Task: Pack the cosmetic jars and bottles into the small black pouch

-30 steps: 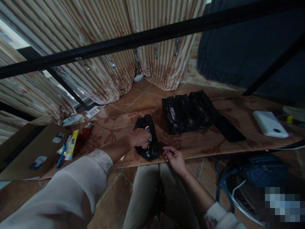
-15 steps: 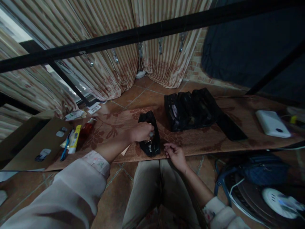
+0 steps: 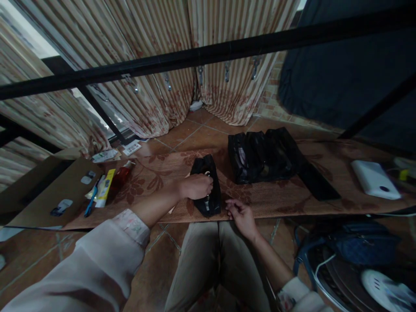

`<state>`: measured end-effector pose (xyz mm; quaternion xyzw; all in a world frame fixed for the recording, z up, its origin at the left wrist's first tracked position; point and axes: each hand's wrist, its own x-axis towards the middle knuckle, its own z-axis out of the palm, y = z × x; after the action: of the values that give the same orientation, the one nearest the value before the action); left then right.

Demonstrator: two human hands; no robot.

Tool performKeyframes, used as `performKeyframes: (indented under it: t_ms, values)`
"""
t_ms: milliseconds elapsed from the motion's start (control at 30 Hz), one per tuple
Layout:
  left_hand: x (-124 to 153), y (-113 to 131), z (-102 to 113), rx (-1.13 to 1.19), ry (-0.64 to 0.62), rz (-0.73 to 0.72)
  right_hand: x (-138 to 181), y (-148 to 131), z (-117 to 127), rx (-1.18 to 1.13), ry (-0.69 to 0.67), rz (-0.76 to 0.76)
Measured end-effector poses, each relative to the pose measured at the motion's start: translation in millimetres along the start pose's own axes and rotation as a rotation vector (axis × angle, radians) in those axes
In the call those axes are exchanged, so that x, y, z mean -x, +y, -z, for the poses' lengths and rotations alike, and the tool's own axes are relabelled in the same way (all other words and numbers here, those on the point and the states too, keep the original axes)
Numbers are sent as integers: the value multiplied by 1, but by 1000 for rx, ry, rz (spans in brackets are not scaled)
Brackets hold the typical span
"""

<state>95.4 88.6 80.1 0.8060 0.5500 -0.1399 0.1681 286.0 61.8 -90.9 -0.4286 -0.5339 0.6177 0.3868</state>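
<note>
A small black pouch (image 3: 214,197) with its top open lies on the cloth near the front edge. My left hand (image 3: 198,186) reaches over the pouch from the left, its fingers closed and down at the opening. Small shiny objects (image 3: 207,173) show in the opening by the fingers; what they pinch is hidden. Just right of the pouch, my right hand (image 3: 242,216) hovers with loosely bent fingers and nothing in it. Behind it stands a larger black bag (image 3: 263,158) with several compartments, a flap stretched out to its right.
On the left are a cardboard box (image 3: 48,195), a blue toothbrush (image 3: 92,201), a yellow-and-white tube (image 3: 105,188) and a bottle of red-brown liquid (image 3: 123,175). A white power bank (image 3: 375,179) lies on the right. A black rail (image 3: 208,56) crosses the view; a blue bag (image 3: 364,242) sits lower right.
The camera view has shifted slightly. My left hand has moved a little lower over the pouch opening, and a shiny piece now shows above its fingers. My right hand stays beside the pouch.
</note>
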Motion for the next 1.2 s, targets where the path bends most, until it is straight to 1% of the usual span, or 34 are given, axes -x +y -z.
performKeyframes:
  t_ms: [133, 233, 367, 500, 567, 633, 733, 900, 1033, 1200]
  values:
    - [8, 5, 0, -15, 11, -36, 1, -1, 0, -7, -2, 4]
    - [11, 6, -4, -70, 20, -21, 1, -2, -1, -17, -4, 3]
    - [11, 10, -8, -122, 44, 35, 1, -2, -2, -6, 7, -20]
    - [11, 17, -9, -101, 75, 131, 2, -2, -2, -4, 4, -20]
    - [10, 20, -10, -95, 105, 193, 2, -1, -1, -1, 4, -16]
    - [9, 22, -10, -90, 137, 223, 1, 0, -1, 3, 4, -11]
    - [9, 22, -11, -79, 162, 187, 2, 0, -1, 1, -1, -8]
    - [12, 14, -12, -60, 184, 120, 2, -2, -2, 2, 5, -10]
    - [15, 10, -10, -29, 247, 132, 3, -3, -2, 23, 9, -15]
    - [20, 11, -2, 67, 275, 198, 5, -5, -2, 53, 22, -33]
